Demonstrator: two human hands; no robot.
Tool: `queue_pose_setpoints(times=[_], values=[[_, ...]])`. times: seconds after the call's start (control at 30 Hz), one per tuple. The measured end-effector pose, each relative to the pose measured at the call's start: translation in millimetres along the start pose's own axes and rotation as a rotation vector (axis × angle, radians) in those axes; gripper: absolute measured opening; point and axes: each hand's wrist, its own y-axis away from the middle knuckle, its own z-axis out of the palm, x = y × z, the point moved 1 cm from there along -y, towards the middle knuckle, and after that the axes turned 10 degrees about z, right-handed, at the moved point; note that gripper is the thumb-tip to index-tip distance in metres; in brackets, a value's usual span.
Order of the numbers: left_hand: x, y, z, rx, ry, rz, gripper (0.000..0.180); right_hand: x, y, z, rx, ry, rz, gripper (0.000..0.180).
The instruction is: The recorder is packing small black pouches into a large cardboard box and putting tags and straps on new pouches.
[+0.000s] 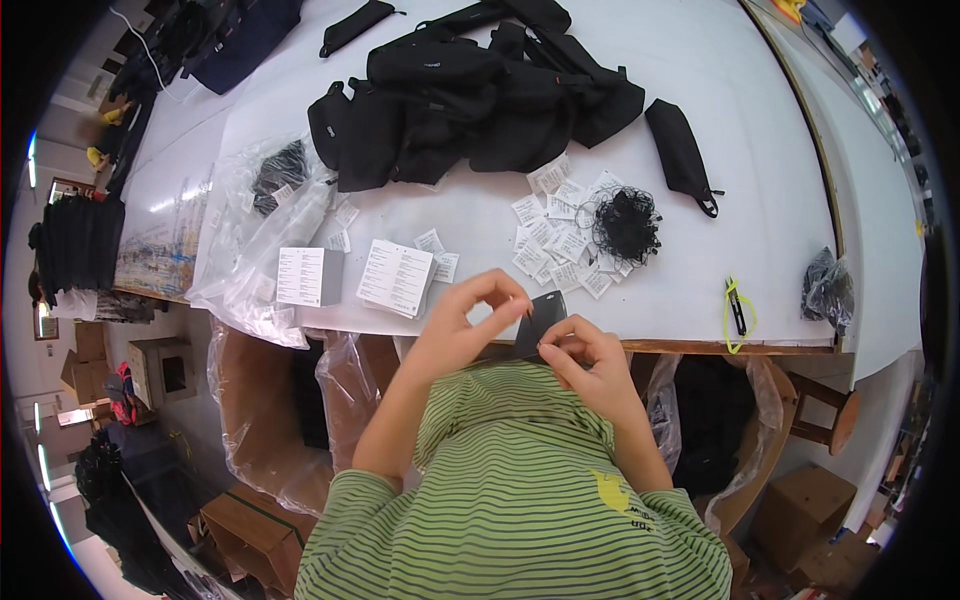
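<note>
A small black hang tag with a slot near its top is held over the table's front edge, close to my body. My left hand is closed in a pinch at the tag's upper left side. At its lower right side, the fingertips of my right hand are pressed together on it. Whether a thin cord also lies between my fingers is too small to tell. Beyond my hands lie loose white printed labels, with a tangled bundle of black cords on their right.
Black zip pouches are heaped farther back; a single pouch lies to the right. Stacks of white printed cards and a clear plastic bag are at left. Black snips with a yellow loop lie right. Plastic-lined boxes stand below.
</note>
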Motion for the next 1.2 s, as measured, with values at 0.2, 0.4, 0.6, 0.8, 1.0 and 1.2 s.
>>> queue_pose_setpoints(times=[0.2, 0.4, 0.6, 0.8, 1.0, 1.2], values=[[-124.8, -57.8, -155.9, 0.581, -1.121, 0.051, 0.038, 4.2, 5.8, -4.1, 0.030, 0.075, -0.079, 0.009], [-126.5, -81.1, -170.5, 0.450, -1.187, -0.156, 0.039, 10.0, 12.9, -7.2, 0.027, 0.167, -0.119, 0.010], [-46.8, -76.2, -125.7, 0.459, -0.801, -0.133, 0.029, 20.0, 9.1, -10.0, 0.040, 0.057, -0.105, 0.009], [-14.0, -44.1, -63.1, 0.293, -0.537, -0.064, 0.028, 14.2, -5.8, 0.7, 0.043, -0.048, -0.071, 0.009], [-22.9, -18.4, 1.5, 0.104, 0.172, -0.222, 0.023, 21.3, -25.3, 3.5, 0.277, -0.107, -0.127, 0.008], [-17.3, -8.8, 22.0, 0.086, 0.225, -0.301, 0.024, 29.5, -28.3, 5.6, 0.416, 0.113, -0.307, 0.007]])
